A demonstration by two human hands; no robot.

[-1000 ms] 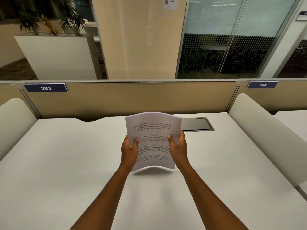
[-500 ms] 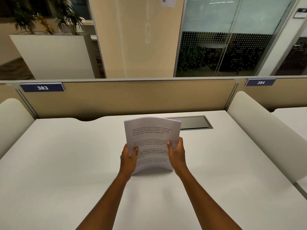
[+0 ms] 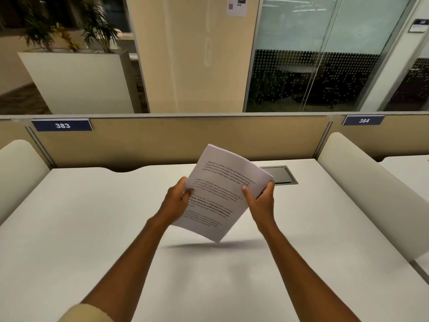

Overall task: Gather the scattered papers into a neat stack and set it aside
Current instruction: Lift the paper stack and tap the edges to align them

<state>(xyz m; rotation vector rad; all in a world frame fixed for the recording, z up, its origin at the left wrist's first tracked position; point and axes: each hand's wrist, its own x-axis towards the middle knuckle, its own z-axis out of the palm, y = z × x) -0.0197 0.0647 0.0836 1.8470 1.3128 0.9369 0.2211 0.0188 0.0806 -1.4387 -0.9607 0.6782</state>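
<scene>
You have the white printed paper stack (image 3: 221,195) clenched in both grips, left hand (image 3: 177,201) and right hand (image 3: 260,201), tilted above the white surface (image 3: 92,228), so I judge gathering done: next, lay it flat beside the dark cable hatch (image 3: 279,174).

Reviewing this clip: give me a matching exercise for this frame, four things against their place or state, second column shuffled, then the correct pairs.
Things:
1. paper stack
2. left hand
3. label 383
4. cable hatch

Places or states:
A. recessed in the desk, behind the papers
B. tilted, held above the desk
C. on the partition, far left
D. gripping the stack's left edge

Pairs: 1-B, 2-D, 3-C, 4-A
</scene>
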